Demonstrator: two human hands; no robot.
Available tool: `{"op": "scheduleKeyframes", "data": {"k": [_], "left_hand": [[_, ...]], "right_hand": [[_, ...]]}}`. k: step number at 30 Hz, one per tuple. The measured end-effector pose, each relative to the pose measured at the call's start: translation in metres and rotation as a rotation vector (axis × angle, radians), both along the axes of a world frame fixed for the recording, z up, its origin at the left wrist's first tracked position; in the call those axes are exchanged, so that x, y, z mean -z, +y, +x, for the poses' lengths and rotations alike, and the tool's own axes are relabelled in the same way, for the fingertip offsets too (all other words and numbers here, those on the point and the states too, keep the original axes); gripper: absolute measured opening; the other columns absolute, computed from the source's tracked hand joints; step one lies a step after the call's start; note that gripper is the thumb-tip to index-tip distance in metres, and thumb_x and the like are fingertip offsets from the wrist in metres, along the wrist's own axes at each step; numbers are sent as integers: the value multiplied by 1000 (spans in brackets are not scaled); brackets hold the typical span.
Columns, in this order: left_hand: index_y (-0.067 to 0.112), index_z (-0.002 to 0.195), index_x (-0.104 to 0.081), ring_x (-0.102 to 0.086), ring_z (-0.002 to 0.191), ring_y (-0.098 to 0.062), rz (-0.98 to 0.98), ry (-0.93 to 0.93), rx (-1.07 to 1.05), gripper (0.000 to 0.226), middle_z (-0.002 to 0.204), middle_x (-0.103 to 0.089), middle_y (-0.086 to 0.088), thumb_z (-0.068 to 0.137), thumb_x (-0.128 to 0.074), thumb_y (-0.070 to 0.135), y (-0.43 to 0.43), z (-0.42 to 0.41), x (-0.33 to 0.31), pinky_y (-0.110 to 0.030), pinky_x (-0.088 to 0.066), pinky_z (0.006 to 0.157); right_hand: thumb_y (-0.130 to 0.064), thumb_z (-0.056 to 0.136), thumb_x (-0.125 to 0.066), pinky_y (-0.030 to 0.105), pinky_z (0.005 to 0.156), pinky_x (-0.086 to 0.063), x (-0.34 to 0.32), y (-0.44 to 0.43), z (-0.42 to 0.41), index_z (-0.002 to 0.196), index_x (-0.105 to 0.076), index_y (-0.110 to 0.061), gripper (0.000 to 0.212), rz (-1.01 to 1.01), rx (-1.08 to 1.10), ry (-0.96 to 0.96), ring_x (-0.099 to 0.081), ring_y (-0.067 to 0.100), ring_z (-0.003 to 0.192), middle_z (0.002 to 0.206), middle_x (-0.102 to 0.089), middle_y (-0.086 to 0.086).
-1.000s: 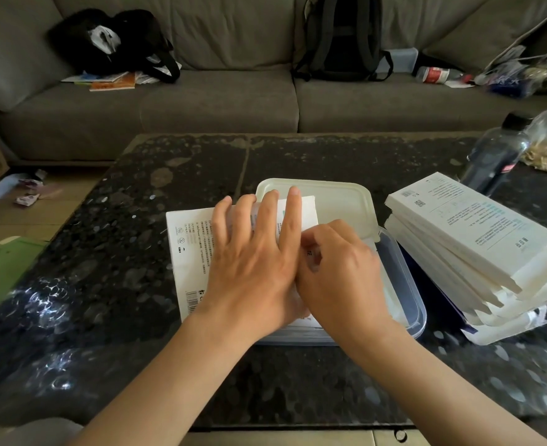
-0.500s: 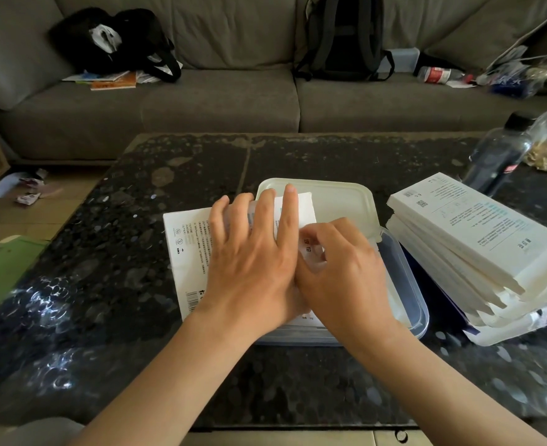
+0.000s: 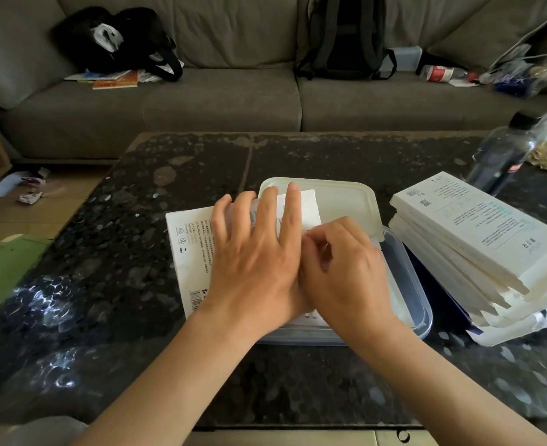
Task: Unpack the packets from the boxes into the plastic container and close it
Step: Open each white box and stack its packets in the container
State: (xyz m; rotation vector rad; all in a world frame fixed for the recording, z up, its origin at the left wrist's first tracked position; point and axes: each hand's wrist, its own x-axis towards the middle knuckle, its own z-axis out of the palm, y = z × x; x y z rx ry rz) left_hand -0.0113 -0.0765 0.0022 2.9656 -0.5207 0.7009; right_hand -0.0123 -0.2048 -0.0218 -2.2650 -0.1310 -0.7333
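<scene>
While pressing the white box [image 3: 188,249] down across the left side of the plastic container [image 3: 417,291] with the left hand [image 3: 256,262], fingers straight and spread, pinched its right-end flap with the curled fingers of the right hand [image 3: 346,272]. Covered most of the print so; left a barcode [image 3: 196,300], small symbols and unreadable fine lines showing. Had the lid [image 3: 343,201] at the container's far end, a stack of flattened boxes [image 3: 475,239] just beside on the right, a bottle [image 3: 504,152] behind.
</scene>
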Motion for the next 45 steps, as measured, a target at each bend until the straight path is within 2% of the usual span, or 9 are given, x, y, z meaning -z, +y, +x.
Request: {"op": "scheduleKeyframes", "data": {"k": [5, 11, 19, 27, 31, 33, 35, 39, 45], "left_hand": [[6, 152, -31, -41, 129, -43, 48, 60, -19, 122, 147, -42, -18, 58, -68, 75, 6, 4, -4, -62, -25, 113], [9, 143, -43, -42, 125, -43, 16, 48, -29, 117, 144, -44, -17, 54, -62, 82, 14, 10, -6, -60, -27, 108], [14, 144, -41, -39, 127, -37, -14, 60, 5, 119, 146, -42, -11, 52, -61, 86, 21, 15, -7, -56, -27, 107], [17, 147, -36, -37, 129, -34, -13, 109, 43, 123, 147, -39, -6, 51, -55, 90, 28, 18, -11, -54, -30, 108], [17, 147, -36, -37, 130, -33, -13, 126, 66, 124, 148, -37, -4, 49, -54, 91, 31, 18, -12, -52, -29, 108], [18, 148, -35, -36, 131, -33, -27, 131, 82, 124, 149, -36, -2, 49, -55, 90, 32, 19, -12, -50, -29, 109], [19, 149, -34, -36, 132, -31, -48, 130, 104, 124, 149, -36, -1, 50, -56, 90, 33, 19, -12, -50, -30, 109], [16, 149, -35, -38, 131, -32, -77, 99, 167, 124, 148, -39, -3, 50, -60, 88, 35, 20, -12, -51, -33, 108], [15, 153, -31, -31, 136, -27, -116, 114, 251, 128, 152, -34, -1, 52, -62, 88, 41, 20, -13, -43, -25, 113]], "right_hand": [[-21, 95, -65, 28, 65, -55, -19, -14, 6, 82, -67, -19, 13, 240, -105, 259, -62, 8, 77, 77, -66, -9], [-13, 99, -56, 21, 60, -57, -31, -29, 15, 87, -68, -2, 21, 513, -195, 399, -69, 8, 72, 75, -72, -3], [-8, 103, -48, 33, 73, -59, -38, -34, 16, 92, -63, 1, 21, 866, -229, 509, -73, 22, 82, 87, -76, 5], [-5, 103, -41, 48, 89, -59, -43, -38, 15, 119, -54, 13, 27, 1063, -333, 550, -75, 35, 94, 98, -76, 21], [-16, 101, -49, 44, 83, -59, -42, -38, 17, 106, -61, 1, 22, 1105, -305, 560, -75, 33, 91, 97, -75, 22], [-36, 92, -65, 37, 76, -59, -40, -39, 17, 105, -61, -11, 28, 954, -303, 572, -74, 27, 91, 100, -75, 14], [-47, 78, -80, 31, 74, -60, -37, -40, 16, 117, -57, -20, 53, 711, -363, 621, -73, 19, 96, 105, -73, 7], [-42, 70, -79, 34, 79, -63, -32, -39, 13, 123, -59, -23, 60, 563, -447, 649, -72, 16, 100, 108, -71, 4], [-15, 77, -74, 46, 82, -62, -39, -50, 14, 119, -63, -5, 44, 690, -605, 638, -73, 32, 102, 106, -74, 19]]}}
